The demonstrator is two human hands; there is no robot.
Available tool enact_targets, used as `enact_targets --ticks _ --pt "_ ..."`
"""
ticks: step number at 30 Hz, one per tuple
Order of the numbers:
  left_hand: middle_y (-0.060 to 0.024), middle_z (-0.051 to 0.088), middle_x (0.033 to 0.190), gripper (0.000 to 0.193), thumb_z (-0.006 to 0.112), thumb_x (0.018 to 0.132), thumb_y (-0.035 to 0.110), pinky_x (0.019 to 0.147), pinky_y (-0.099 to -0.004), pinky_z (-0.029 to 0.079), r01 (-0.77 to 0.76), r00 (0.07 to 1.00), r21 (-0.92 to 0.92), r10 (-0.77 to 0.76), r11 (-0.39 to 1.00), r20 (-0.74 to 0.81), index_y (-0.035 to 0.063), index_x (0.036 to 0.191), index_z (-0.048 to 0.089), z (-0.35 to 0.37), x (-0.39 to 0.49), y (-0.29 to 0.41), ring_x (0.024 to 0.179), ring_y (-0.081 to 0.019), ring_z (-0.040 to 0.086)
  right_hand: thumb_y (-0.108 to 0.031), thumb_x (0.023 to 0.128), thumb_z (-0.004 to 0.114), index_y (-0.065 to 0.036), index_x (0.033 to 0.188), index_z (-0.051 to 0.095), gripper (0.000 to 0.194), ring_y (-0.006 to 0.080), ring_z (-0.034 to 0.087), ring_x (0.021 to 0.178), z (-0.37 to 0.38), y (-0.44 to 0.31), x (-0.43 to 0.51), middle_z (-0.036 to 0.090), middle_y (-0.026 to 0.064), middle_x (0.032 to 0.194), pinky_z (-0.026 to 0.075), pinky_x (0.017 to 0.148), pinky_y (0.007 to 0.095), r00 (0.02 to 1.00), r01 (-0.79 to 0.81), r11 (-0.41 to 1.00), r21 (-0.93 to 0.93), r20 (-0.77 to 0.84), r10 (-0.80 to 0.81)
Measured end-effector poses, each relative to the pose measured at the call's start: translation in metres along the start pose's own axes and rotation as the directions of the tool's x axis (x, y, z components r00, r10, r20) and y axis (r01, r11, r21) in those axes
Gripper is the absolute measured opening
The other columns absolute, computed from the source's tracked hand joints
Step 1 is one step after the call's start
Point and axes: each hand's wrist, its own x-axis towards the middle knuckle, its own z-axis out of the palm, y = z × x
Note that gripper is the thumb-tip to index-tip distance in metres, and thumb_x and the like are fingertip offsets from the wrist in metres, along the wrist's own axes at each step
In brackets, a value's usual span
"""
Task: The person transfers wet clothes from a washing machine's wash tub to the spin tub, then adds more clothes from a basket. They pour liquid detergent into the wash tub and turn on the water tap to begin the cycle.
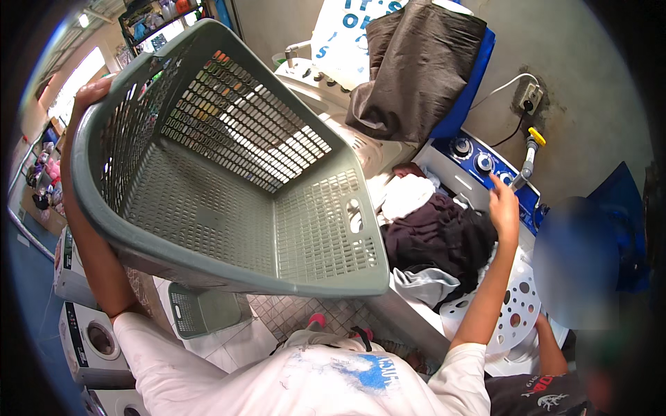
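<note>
My left hand point(93, 91) grips the far-left rim of a large grey-green plastic laundry basket point(322, 239). The basket is tilted on its side, its open mouth towards me, and nothing shows inside it. My right hand point(503, 210) reaches over a washing machine with a blue control panel point(528, 203). Its index finger points at the round knobs point(484, 163); whether it touches one I cannot tell. Below that hand, dark clothes point(432, 229), a white cloth point(408, 195) and a light grey garment point(429, 283) are heaped in the machine.
At right a co-worker's arm point(551, 346) reaches behind a white perforated disc point(512, 312). A brown cloth point(416, 67) drapes over a blue item at the back. A yellow-handled tap point(536, 138) and a wall socket point(532, 96) adjoin the panel. Another basket point(208, 312) stands on the floor; front-loading washers point(93, 338) line the left.
</note>
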Motion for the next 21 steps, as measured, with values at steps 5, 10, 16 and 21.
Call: enact_targets --ticks 5,10,16,21 --pt "-0.0107 0.06 0.11 0.047 0.062 0.083 0.036 0.093 -0.0292 0.043 0.13 0.985 -0.065 -0.137 0.989 -0.108 0.003 0.116 0.058 -0.043 0.02 -0.015 0.101 -0.017 0.056 -0.017 0.086 0.055 -0.008 0.105 0.066 0.024 0.0313 0.064 0.092 0.033 -0.078 -0.031 0.066 0.0172 0.1 0.049 0.083 0.0379 0.938 0.242 0.969 0.058 0.243 -0.249" --pt "-0.0118 0.06 0.109 0.043 0.06 0.083 0.029 0.096 -0.0289 0.042 0.144 0.989 -0.128 -0.14 0.981 0.04 0.0016 0.116 0.056 -0.072 0.004 -0.035 0.106 -0.0166 0.056 -0.046 0.083 0.058 -0.028 0.142 0.033 0.066 0.0453 0.025 0.134 0.18 -0.011 -0.047 0.023 0.0161 0.15 0.022 0.094 0.0756 0.697 -0.116 0.932 -0.344 0.64 0.323" --pt "-0.0072 0.063 0.094 0.036 0.058 0.082 0.027 0.075 -0.0243 0.048 0.14 0.973 -0.063 -0.149 0.988 -0.174 0.0005 0.106 0.059 -0.105 -0.043 -0.024 0.08 -0.0138 0.059 -0.063 0.075 0.06 -0.007 0.137 0.042 0.085 0.0415 0.028 0.133 0.302 0.056 -0.057 0.015 0.0169 0.151 0.019 0.103 0.0671 0.662 -0.226 0.92 -0.32 0.643 0.386" --pt "-0.005 0.064 0.085 0.027 0.061 0.081 0.023 0.069 -0.0252 0.05 0.194 0.871 -0.202 -0.263 0.96 -0.414 0.0025 0.099 0.062 -0.153 -0.08 -0.038 0.072 -0.0148 0.06 -0.048 0.071 0.067 -0.01 0.128 0.053 0.07 0.0395 0.042 0.125 0.344 0.12 -0.028 0.049 0.0238 0.13 0.036 0.103 0.0395 0.819 0.012 0.999 -0.029 0.574 0.007"
